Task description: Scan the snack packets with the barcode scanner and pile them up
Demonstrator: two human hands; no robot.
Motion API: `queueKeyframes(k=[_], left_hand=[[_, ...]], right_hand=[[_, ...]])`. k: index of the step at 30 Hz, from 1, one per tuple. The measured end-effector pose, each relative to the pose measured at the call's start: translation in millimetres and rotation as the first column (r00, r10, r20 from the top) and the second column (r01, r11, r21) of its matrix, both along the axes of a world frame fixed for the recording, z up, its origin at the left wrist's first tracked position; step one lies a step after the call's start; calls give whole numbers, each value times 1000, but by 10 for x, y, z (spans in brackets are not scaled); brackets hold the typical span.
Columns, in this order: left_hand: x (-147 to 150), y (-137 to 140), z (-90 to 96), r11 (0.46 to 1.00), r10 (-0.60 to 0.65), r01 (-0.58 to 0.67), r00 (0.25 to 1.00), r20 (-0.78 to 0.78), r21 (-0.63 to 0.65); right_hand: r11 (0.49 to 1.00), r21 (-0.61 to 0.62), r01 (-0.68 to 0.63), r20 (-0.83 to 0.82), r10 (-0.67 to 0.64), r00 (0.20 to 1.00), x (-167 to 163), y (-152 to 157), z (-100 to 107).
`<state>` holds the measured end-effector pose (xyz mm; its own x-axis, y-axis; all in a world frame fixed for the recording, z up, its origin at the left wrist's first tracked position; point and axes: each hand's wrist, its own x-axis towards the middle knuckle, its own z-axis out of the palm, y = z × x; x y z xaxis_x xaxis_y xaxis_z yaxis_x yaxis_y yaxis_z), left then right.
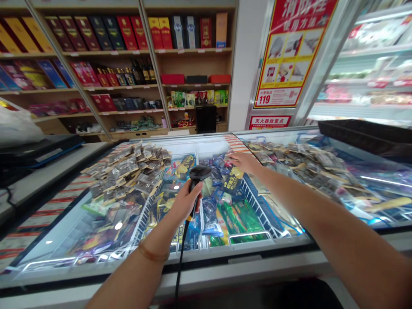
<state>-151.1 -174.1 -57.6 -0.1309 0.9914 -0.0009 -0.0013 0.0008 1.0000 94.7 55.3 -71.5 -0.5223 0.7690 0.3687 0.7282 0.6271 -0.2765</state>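
Note:
My left hand [186, 199] is wrapped round the handle of a black barcode scanner [200, 172], held over a chest freezer [180, 259]. From the scanner's handle a black cable [180, 262] hangs down past the freezer's front edge. My right hand [243, 162] reaches over the far part of the middle section, fingers stretched out, above dark blue packets [220, 163]. Whether the fingertips touch a packet, I cannot tell. Below it lie a black-and-yellow packet [232, 182] and green packets [240, 216] in a white wire basket [257, 206].
Heaps of small dark packets [128, 167] lie at the left, with more dark packets [309, 161] at the right. A long dark tray [367, 139] rests on the right side. Beyond stand shelves of boxes [112, 32] and a red poster [283, 56].

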Motion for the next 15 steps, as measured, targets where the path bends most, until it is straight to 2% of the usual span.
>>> queueKeyframes(k=[2, 3, 4, 6, 8, 10, 12, 14, 15], left_hand=[[-10, -15, 14, 1000, 9, -10, 1000, 9, 9], [-15, -21, 22, 1000, 17, -17, 1000, 12, 11], [-20, -26, 29, 1000, 23, -23, 1000, 12, 9], [-30, -30, 37, 999, 37, -37, 999, 12, 10], [-37, -26, 35, 999, 42, -42, 999, 9, 14], [-42, -19, 25, 999, 42, -42, 999, 1, 18], [-41, -13, 12, 999, 38, -38, 999, -11, 20], [-32, -14, 5, 999, 32, -32, 999, -25, 17], [-25, -16, 5, 1000, 29, -28, 999, -31, 13]], right_hand=[[986, -59, -154, -7, 154, 988, -242, -98, 22], [982, -79, -172, -42, 169, 985, -341, -140, 35], [986, -86, -144, -103, 134, 986, -426, -174, 48], [994, -107, 21, -253, -47, 966, -559, -224, 55], [960, -178, 214, -341, -264, 902, -657, -250, 26], [910, -256, 327, -318, -399, 860, -725, -259, -40], [892, -286, 351, -262, -425, 867, -757, -255, -125], [903, -288, 320, -261, -395, 881, -748, -236, -204], [918, -285, 276, -314, -361, 878, -732, -222, -235]])
